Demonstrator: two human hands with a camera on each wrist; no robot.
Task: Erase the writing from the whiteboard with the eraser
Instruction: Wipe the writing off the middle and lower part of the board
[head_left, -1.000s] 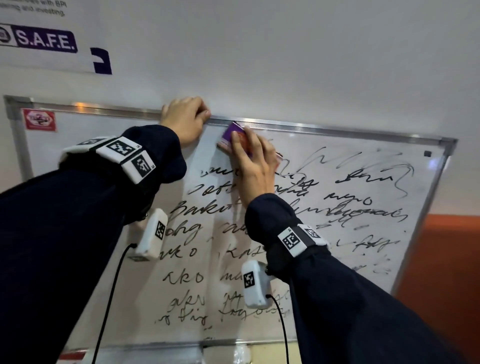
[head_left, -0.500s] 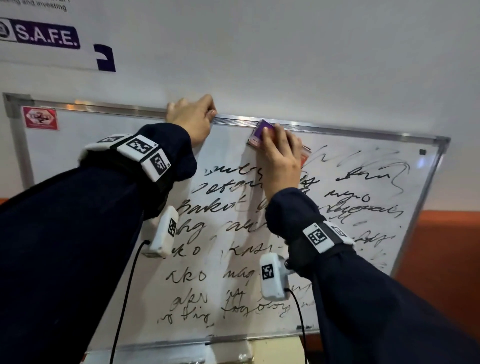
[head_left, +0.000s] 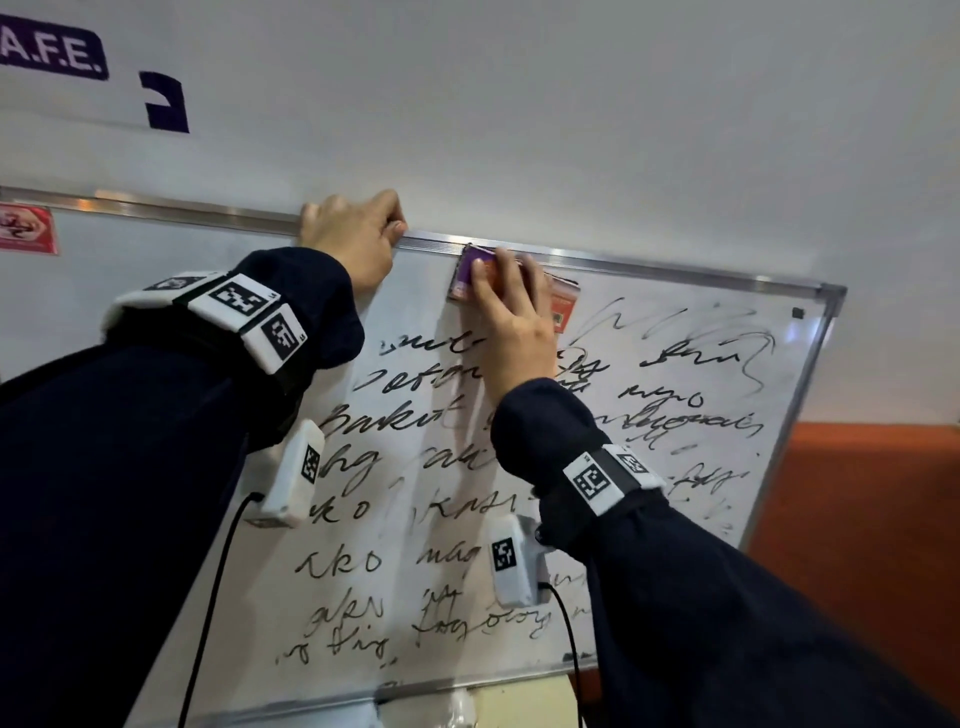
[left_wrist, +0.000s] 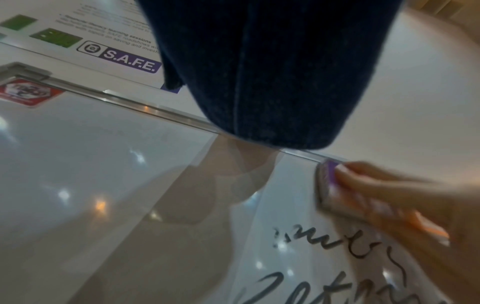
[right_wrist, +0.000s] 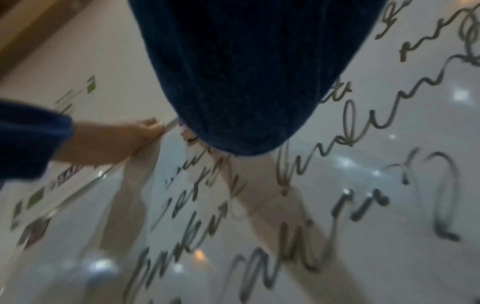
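Head view: right hand (head_left: 511, 332) holds the purple eraser (head_left: 470, 270) flat against the whiteboard (head_left: 675, 467) just under its top frame; left hand (head_left: 353, 236) grips that frame, black writing (head_left: 415, 415) below.

In our left wrist view the dark blue sleeve (left_wrist: 259, 72) covers our left hand entirely, so we cannot see its hold on the silver top frame of the whiteboard (left_wrist: 145, 108). Our right hand (left_wrist: 405, 207) is smeared by motion blur there, as is the purple and orange block eraser (left_wrist: 327, 183) under its fingers. In the right wrist view the cuff hides our right hand, and only a sliver of eraser shows. The black handwritten scrawl (head_left: 447, 384) is partly covered by our arms, and the purple wall sign (head_left: 52, 54) is cut by the picture's edge.
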